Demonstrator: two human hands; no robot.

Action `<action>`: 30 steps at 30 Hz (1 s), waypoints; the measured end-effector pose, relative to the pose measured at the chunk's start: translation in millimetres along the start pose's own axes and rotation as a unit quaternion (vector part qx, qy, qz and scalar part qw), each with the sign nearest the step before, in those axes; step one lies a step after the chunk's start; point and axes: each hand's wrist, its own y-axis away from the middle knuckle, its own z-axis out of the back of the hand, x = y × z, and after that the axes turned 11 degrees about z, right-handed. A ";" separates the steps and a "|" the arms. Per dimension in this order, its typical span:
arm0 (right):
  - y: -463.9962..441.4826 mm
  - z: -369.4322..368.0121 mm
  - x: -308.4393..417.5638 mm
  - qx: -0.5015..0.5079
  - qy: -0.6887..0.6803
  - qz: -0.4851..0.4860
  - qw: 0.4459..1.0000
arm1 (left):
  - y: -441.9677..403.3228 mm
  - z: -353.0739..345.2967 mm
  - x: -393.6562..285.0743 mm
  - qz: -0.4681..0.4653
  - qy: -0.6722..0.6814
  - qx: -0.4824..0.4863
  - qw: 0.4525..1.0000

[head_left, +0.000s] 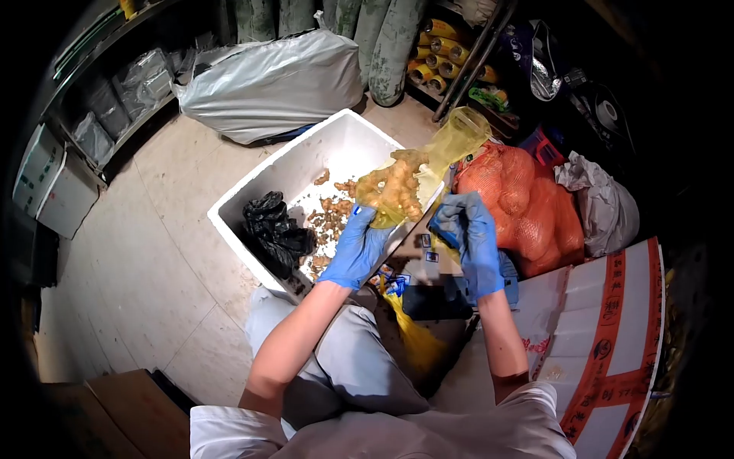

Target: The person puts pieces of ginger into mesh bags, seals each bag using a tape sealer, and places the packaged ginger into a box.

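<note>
My left hand (358, 249), in a blue glove, is closed on the lower end of a yellow mesh bag with ginger (401, 187) in it. The net's loose end (462, 134) stretches up to the right. My right hand (472, 237), gloved too, has its fingers curled in beside the bag; a dark blue object shows at its fingertips, its kind unclear. Beneath the ginger stands a white foam box (252, 177) holding small ginger scraps (329, 222) and a crumpled black plastic bag (274, 233). Small blue-edged tags (432, 257) lie between my hands.
Orange mesh sacks (527, 203) of produce crowd the right side, near a taped white carton (589, 329). A yellow bundle of netting (417, 336) hangs by my knees. Behind the box lie a big silvery bag (275, 84) and long green winter melons (394, 57).
</note>
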 end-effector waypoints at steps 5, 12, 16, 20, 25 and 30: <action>-8.2 -27.7 -23.2 0.055 0.172 0.124 0.976 | 1.7 -9.5 2.1 -0.002 -0.138 -0.009 0.990; 0.1 -10.9 7.2 0.018 0.122 -0.046 0.991 | -10.3 16.9 -23.2 -0.055 -0.396 -0.084 0.913; -14.7 2.2 27.4 -0.006 0.137 0.027 0.990 | -6.4 1.7 -4.7 -0.019 -0.420 -0.088 0.903; -15.0 -6.4 30.4 -0.084 0.177 0.252 0.948 | -0.5 -5.5 -12.3 0.050 -0.272 -0.051 0.960; -5.2 44.4 15.4 -0.245 -0.076 0.071 0.964 | 3.1 -8.2 -11.2 0.037 -0.245 -0.040 0.968; -0.8 10.1 17.3 -0.124 -0.244 -0.085 0.958 | 0.9 6.1 -7.3 0.083 -0.301 -0.015 0.950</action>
